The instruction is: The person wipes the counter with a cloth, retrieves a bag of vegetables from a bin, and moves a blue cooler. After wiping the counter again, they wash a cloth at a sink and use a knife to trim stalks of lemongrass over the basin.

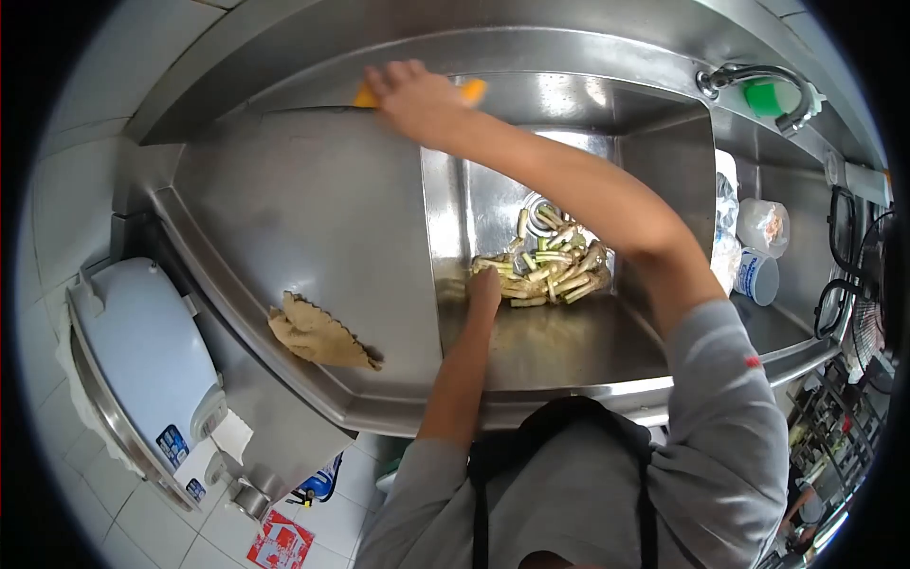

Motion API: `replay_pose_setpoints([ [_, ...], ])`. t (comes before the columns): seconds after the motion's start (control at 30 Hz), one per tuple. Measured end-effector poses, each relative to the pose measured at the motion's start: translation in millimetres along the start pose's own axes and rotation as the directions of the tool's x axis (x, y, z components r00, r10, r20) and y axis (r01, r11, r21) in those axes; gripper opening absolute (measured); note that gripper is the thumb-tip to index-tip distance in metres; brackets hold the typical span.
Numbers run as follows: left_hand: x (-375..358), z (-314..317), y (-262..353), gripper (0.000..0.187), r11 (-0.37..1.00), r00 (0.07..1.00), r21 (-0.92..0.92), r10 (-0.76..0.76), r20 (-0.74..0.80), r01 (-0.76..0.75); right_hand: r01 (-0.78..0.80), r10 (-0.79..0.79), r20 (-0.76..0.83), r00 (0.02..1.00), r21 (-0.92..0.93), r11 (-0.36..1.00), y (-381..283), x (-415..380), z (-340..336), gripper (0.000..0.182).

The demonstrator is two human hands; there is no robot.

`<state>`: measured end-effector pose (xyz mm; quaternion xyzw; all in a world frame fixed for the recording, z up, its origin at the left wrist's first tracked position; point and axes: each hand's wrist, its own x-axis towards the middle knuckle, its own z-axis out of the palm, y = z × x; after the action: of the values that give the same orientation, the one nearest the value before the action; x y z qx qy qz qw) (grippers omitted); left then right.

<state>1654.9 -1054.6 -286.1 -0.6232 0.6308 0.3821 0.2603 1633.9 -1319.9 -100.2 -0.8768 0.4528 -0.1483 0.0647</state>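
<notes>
My right hand [417,102] stretches across to the back edge of the steel counter, closed over an orange-yellow cloth [474,91] whose ends stick out on both sides of it; it is slightly blurred. Down in the sink basin [569,365], a pile of pale knobbly roots with short cut green stalks [559,270] lies near the drain [538,211]. My left hand [485,286] is at the left edge of this pile, touching or just over the stalks. Its fingers are mostly hidden, so its grip does not show.
A crumpled brown cloth or paper [318,332] lies on the counter [313,209]. A scale [156,351] stands at left. A faucet [758,81] rises at back right, near a green item [770,97]. Plastic tubs [758,275] fill part of the right basin.
</notes>
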Motion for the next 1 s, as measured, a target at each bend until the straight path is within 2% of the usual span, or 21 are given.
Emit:
replay_pose_setpoints([
  [0.03,14,10,-1,0.017,0.999,0.999,-0.021,-0.034,-0.038,0.033,0.011,-0.009,-0.017,1.0,0.065,0.998,12,-31,-21,0.053],
  [0.07,26,22,-5,0.018,0.997,0.995,-0.042,-0.068,-0.075,0.065,-0.073,0.063,0.065,0.996,0.154,0.985,19,-65,-52,0.053],
  [0.1,38,42,-11,0.018,0.997,0.996,-0.042,-0.064,-0.065,0.062,-0.058,0.061,-0.01,0.998,0.172,0.983,32,-102,-67,0.055],
  [0.13,53,61,-19,0.019,0.998,0.966,0.039,0.064,-0.25,-0.056,-0.125,0.124,0.017,0.992,0.179,0.976,37,-138,-96,0.054],
  [0.17,62,72,-23,0.02,0.978,0.889,0.139,0.198,-0.412,-0.154,-0.273,0.254,0.177,0.951,0.094,0.957,42,-174,-117,0.053],
  [0.23,67,73,-23,0.025,0.987,0.917,0.112,0.147,-0.37,-0.113,-0.441,0.414,0.194,0.89,0.125,0.889,48,-239,-146,0.054],
  [0.3,68,64,-23,0.034,0.999,0.979,-0.035,-0.016,-0.204,0.009,-0.695,0.641,0.288,0.711,0.15,0.703,43,-296,-160,0.052],
  [0.33,68,61,-14,0.034,0.999,0.979,-0.035,-0.009,-0.205,0.002,-0.757,0.697,0.309,0.646,0.149,0.636,42,-322,-161,0.05],
  [0.37,66,60,-8,0.037,0.95,0.957,-0.236,-0.246,-0.154,0.206,-0.811,0.753,0.309,0.581,0.143,0.567,37,-340,-161,0.047],
  [0.4,66,59,-4,0.04,0.822,0.888,-0.411,-0.455,-0.06,0.393,-0.816,0.76,0.303,0.575,0.144,0.56,35,-356,-155,0.047],
  [0.47,72,61,2,0.047,0.823,0.89,-0.385,-0.455,-0.007,0.418,-0.859,0.804,0.303,0.511,0.16,0.486,32,-384,-142,0.043],
  [0.57,71,52,8,0.048,0.726,0.862,-0.504,-0.501,0.08,0.469,-0.91,0.818,0.399,0.413,0.163,0.38,27,-394,-127,0.041],
  [0.63,75,58,2,0.046,0.773,0.877,-0.508,-0.475,-0.066,0.38,-0.91,0.808,0.42,0.414,0.175,0.375,23,-395,-120,0.041],
  [0.67,76,60,-1,0.046,0.777,0.88,-0.505,-0.471,-0.068,0.376,-0.908,0.795,0.439,0.419,0.185,0.377,22,-395,-118,0.042],
  [0.7,75,60,-1,0.047,0.812,0.882,-0.556,-0.382,-0.275,0.179,-0.911,0.792,0.45,0.413,0.199,0.362,20,-394,-118,0.042],
  [0.73,75,59,1,0.049,0.826,0.829,-0.563,-0.294,-0.476,-0.031,-0.911,0.794,0.446,0.412,0.198,0.362,19,-394,-118,0.042],
  [0.77,75,60,6,0.049,0.826,0.829,-0.563,-0.291,-0.477,-0.033,-0.914,0.793,0.454,0.406,0.201,0.353,18,-394,-118,0.042],
  [0.83,55,26,39,0.053,0.727,0.971,-0.679,-0.076,-0.228,-0.103,-0.919,0.79,0.469,0.394,0.199,0.34,18,-394,-117,0.042],
  [0.87,57,37,47,0.054,0.808,0.959,-0.562,0.014,-0.284,-0.178,-0.919,0.793,0.464,0.395,0.199,0.341,19,-395,-114,0.042],
  [0.97,70,91,65,0.051,0.771,0.946,-0.576,0.104,-0.307,-0.271,-0.903,0.78,0.455,0.43,0.219,0.37,24,-399,-108,0.042],
  [1.0,65,101,71,0.049,0.854,0.888,-0.386,0.172,-0.426,-0.35,-0.904,0.779,0.459,0.427,0.209,0.373,26,-400,-108,0.042],
])
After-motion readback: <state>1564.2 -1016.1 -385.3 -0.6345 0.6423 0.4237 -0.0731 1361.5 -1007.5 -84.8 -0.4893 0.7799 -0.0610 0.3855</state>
